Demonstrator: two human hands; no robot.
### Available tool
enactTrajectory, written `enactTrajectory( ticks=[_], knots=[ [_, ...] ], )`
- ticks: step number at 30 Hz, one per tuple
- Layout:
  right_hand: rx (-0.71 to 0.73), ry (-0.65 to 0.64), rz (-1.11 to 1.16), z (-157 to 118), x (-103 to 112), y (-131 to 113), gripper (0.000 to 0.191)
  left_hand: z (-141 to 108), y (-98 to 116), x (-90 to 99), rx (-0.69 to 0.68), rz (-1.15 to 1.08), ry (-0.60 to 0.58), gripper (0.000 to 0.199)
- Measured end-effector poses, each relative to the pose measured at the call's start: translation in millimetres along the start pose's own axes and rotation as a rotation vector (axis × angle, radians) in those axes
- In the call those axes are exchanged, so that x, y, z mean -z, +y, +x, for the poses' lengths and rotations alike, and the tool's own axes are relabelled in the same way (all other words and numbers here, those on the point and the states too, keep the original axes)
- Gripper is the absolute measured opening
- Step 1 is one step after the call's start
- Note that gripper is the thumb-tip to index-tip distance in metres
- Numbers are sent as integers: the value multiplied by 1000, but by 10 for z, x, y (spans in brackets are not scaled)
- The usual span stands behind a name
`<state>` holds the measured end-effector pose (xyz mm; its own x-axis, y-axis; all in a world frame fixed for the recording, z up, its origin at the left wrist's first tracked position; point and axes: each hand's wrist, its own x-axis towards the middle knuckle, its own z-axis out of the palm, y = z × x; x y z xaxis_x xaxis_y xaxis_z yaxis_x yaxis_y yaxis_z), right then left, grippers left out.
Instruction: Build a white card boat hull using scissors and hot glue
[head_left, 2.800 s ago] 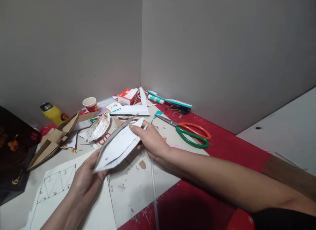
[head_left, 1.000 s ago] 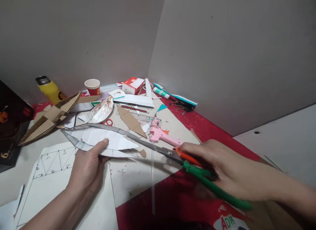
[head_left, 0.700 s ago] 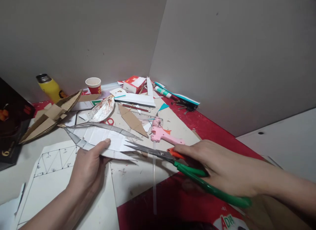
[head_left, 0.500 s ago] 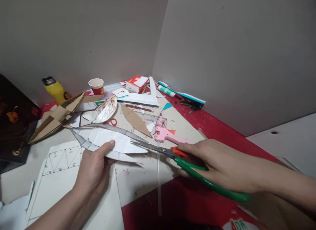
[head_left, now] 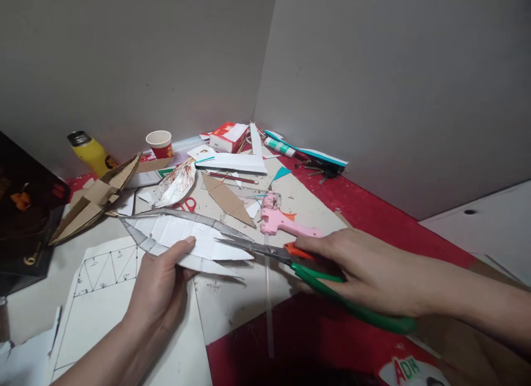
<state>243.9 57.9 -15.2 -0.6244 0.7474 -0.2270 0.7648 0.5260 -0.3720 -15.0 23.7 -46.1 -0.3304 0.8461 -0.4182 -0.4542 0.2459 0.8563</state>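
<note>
My left hand (head_left: pixel 161 281) grips a leaf-shaped piece of white paper (head_left: pixel 182 231) edged with grey strips, thumb on top and the other fingers underneath. The paper's pointed end splits into tips toward the right. My right hand (head_left: pixel 357 275) holds a pair of scissors (head_left: pixel 282 256) with green and orange handles. Their dark metal blades lie over the right end of the paper, slightly parted, near its upper edge. A pink glue gun (head_left: pixel 271 214) with a long clear glue stick lies just beyond the scissors.
At the left lie a cardboard boat shape (head_left: pixel 95 201), a yellow bottle (head_left: pixel 89 154) and a dark box (head_left: pixel 29 220). Behind are a paper cup (head_left: pixel 160 144), a red-and-white box (head_left: pixel 228 136), a pencil (head_left: pixel 234 178) and a cardboard piece (head_left: pixel 229 199). Drawn-on paper (head_left: pixel 103 314) lies below my left hand.
The scissors have shifted slightly left relative to the paper, their blades further over its right end. The view has tilted a little. Both hands keep their holds.
</note>
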Motion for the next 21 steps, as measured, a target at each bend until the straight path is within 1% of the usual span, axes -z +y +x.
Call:
enactTrajectory(
  ticks=[3, 9, 16, 21],
  knots=[
    [-11, -113, -26, -13, -2, 8, 25, 8, 0, 9, 14, 0, 1, 14],
    [-18, -109, -26, -58, -11, 29, 21, 0, 0, -1, 18, -2, -18, 15],
    [-21, -84, 7, -2, -46, 14, 19, -58, -12, -79, 33, 36, -25, 34],
    [-5, -110, 146, 10, -72, 43, 21, -73, 5, -83, 28, 35, -57, 25]
  ],
)
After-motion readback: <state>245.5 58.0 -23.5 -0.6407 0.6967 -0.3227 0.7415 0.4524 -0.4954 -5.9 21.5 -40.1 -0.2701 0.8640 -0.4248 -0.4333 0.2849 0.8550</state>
